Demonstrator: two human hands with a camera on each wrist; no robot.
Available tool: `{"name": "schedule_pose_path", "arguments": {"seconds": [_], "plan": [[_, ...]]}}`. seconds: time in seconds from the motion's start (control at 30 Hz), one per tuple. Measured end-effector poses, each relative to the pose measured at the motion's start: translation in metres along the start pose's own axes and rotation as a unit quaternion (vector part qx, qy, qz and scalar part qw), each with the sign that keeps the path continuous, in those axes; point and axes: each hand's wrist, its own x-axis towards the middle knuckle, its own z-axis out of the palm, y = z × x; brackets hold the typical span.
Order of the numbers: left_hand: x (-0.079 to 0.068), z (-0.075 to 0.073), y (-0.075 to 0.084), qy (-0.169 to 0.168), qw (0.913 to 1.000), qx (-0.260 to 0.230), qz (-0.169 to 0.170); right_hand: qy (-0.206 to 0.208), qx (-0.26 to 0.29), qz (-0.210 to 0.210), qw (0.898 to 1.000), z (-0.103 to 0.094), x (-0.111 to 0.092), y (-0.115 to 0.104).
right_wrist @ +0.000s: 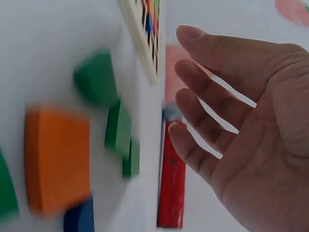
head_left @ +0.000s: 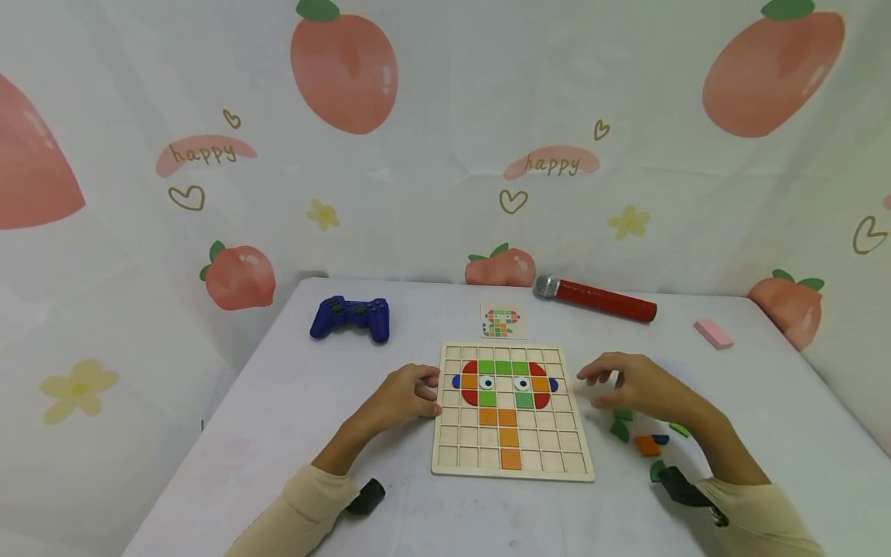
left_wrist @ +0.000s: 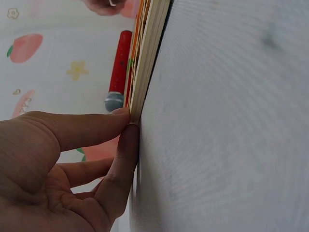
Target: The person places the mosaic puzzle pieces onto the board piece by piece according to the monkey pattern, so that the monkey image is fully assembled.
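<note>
A wooden grid board [head_left: 459, 456] lies on the table, bearing red, green, orange and blue pieces and two eye tiles in a face-like pattern. My left hand [head_left: 407, 398] is at its left edge; in the left wrist view the thumb and a finger pinch the board's rim [left_wrist: 145, 72]. My right hand [head_left: 643, 383] hovers to the right of the board, fingers loosely bent and apart, holding nothing. Under and in front of it lie loose pieces: an orange block [right_wrist: 60, 159], a dark blue piece [right_wrist: 81, 215] and several green ones, including a rounded green piece [right_wrist: 96, 77].
Behind the board lies a small pattern card [head_left: 504, 322]. A red microphone [head_left: 602, 300] rests at the back, a blue game controller [head_left: 351, 316] at the back left, a pink block [head_left: 713, 333] at the right. A printed cloth [head_left: 431, 193] hangs behind the table.
</note>
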Motion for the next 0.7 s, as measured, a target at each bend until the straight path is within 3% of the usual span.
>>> {"name": "schedule_pose_path", "arguments": {"seconds": [0.4, 0.7], "plan": [[-0.001, 0.0, 0.0, 0.001, 1.0, -0.002, 0.001, -0.003, -0.012, 0.065, 0.998, -0.017, -0.01, 0.042], [-0.002, -0.001, 0.002, 0.001, 1.0, 0.0, 0.004, -0.007, 0.002, 0.068, 0.998, -0.019, -0.014, 0.055]]}}
